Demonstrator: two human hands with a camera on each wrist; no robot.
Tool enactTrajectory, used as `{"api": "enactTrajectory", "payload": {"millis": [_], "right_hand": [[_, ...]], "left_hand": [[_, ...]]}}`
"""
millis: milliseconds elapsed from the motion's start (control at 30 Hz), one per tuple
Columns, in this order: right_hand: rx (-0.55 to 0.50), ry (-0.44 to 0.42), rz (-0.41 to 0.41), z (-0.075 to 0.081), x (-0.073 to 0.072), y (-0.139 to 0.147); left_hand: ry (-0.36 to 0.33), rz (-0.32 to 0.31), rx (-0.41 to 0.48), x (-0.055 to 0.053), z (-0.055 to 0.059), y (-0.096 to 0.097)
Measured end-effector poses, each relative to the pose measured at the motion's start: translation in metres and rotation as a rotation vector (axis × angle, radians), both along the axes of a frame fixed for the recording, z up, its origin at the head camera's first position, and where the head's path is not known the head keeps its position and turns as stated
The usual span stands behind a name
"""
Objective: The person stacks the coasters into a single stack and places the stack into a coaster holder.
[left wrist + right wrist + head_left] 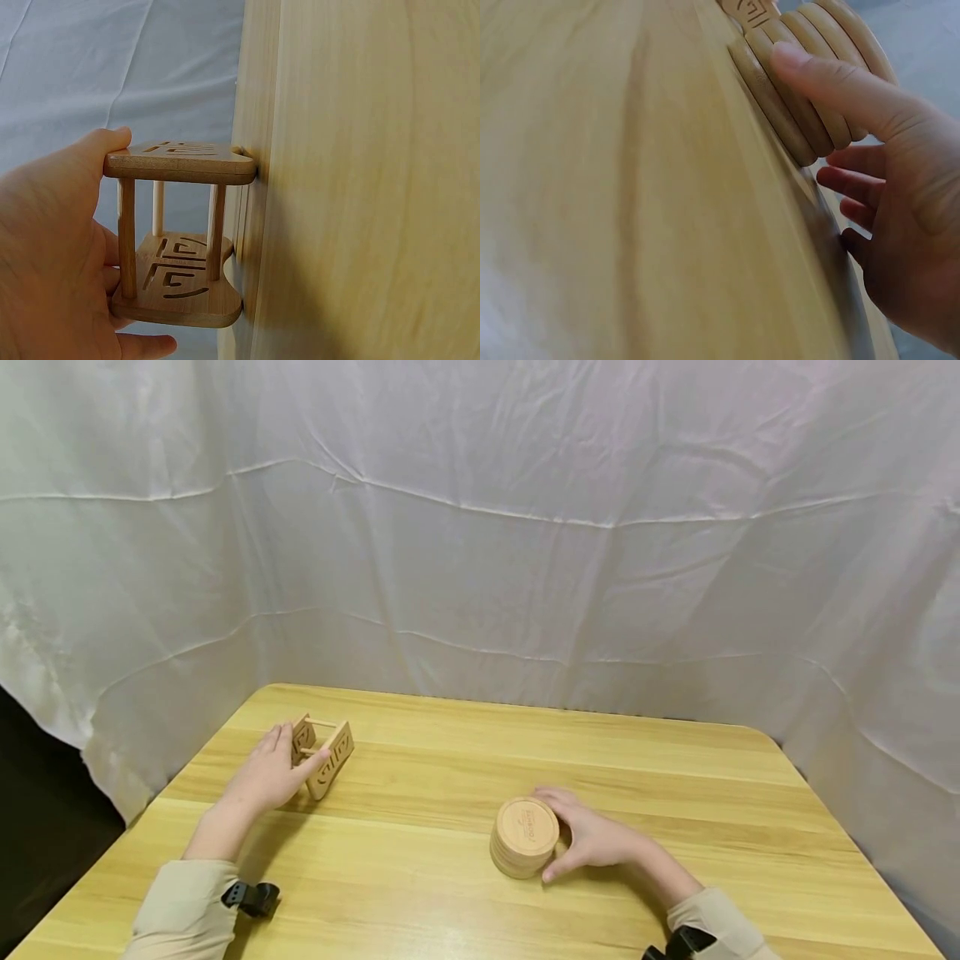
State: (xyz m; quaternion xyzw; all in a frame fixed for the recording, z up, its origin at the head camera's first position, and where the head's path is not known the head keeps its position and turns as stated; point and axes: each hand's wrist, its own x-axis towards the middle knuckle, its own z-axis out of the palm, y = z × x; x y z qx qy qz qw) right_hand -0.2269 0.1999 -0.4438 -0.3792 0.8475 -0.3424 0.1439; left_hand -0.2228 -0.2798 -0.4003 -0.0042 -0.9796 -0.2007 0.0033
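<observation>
A small bamboo coaster holder (342, 753), two cut-out side panels joined by round rods, stands at the left of the table. My left hand (262, 777) grips it across its width. In the left wrist view, the thumb lies on one panel of the holder (180, 171) and the fingers reach the other. Nearer the middle is a neat stack of round bamboo coasters (525, 828) with lettering on top. My right hand (600, 838) spreads around the stack's right side, with space between palm and coasters. In the right wrist view the thumb overlaps the coasters (776, 101).
Both things stand on a light wood-grain table (420, 893) with rounded far corners. A pale draped curtain (480, 568) hangs behind and along the sides. Each wrist wears a small black camera (251, 897).
</observation>
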Motion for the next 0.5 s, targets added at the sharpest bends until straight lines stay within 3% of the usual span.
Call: {"api": "enactTrajectory", "payload": {"millis": [500], "right_hand": [[0.000, -0.016, -0.037, -0.0038, 0.0043, -0.0052]], "left_hand": [[0.005, 0.001, 0.000, -0.0016, -0.0025, -0.0017]]}}
